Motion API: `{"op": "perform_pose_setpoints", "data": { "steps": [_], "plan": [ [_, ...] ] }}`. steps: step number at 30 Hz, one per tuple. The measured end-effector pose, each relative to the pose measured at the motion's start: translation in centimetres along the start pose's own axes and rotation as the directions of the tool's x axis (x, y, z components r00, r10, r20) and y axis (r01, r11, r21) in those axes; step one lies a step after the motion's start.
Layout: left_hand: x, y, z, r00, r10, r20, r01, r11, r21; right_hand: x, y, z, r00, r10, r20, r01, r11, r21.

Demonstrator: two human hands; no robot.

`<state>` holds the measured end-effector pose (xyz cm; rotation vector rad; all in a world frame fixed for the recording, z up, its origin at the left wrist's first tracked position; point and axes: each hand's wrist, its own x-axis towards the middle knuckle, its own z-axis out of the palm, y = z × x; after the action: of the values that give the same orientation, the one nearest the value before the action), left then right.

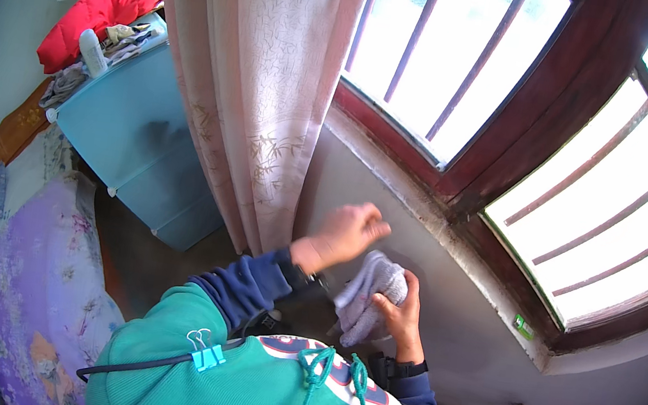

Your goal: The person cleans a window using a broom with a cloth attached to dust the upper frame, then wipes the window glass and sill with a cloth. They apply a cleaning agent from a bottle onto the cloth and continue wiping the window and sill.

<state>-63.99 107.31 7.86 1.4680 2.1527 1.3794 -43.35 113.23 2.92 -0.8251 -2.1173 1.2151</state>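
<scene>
My right hand (404, 321) grips a bunched, folded light grey cloth (367, 296), perhaps a small towel, in front of my chest. Its thumb presses on the near side of the cloth, and the other fingers go behind it. My left hand (340, 238) is raised just above and to the left of the cloth, apart from it. Its fingers are loosely bent with gaps between them, and nothing shows in them. A dark band sits on each wrist.
A barred window with a dark red frame (509, 121) is ahead on the right, above a sill (436, 227) with a small green object (523, 327). A pale curtain (256, 94) hangs left of it. Further left are a blue covered cabinet (143, 136), a red jacket (110, 15) and a purple floral bedcover (41, 270).
</scene>
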Motion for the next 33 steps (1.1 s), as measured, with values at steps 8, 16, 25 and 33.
{"op": "perform_pose_setpoints", "data": {
  "steps": [8, 16, 25, 33],
  "plan": [
    [4.6, -0.3, -4.6, 0.994, 0.045, 0.095, 0.003, 0.895, -0.446, 6.2, -8.6, 1.3, 0.923, -0.256, -0.288, 0.235, 0.966, -0.108],
    [7.7, 1.1, -3.0, 0.969, 0.226, 0.104, -0.133, 0.824, -0.551, 11.2, -11.5, 2.8, 0.752, -0.402, -0.521, 0.012, 0.8, -0.6],
    [12.1, -0.8, 0.1, 1.0, 0.022, -0.01, -0.023, 0.739, -0.673, 16.4, -11.5, 4.9, 0.809, -0.259, -0.527, -0.329, 0.544, -0.772],
    [14.2, -3.2, -0.2, 0.993, 0.04, -0.111, -0.104, 0.74, -0.665, 19.2, -12.4, 6.4, 0.862, -0.263, -0.434, -0.299, 0.428, -0.853]
  ]
}}
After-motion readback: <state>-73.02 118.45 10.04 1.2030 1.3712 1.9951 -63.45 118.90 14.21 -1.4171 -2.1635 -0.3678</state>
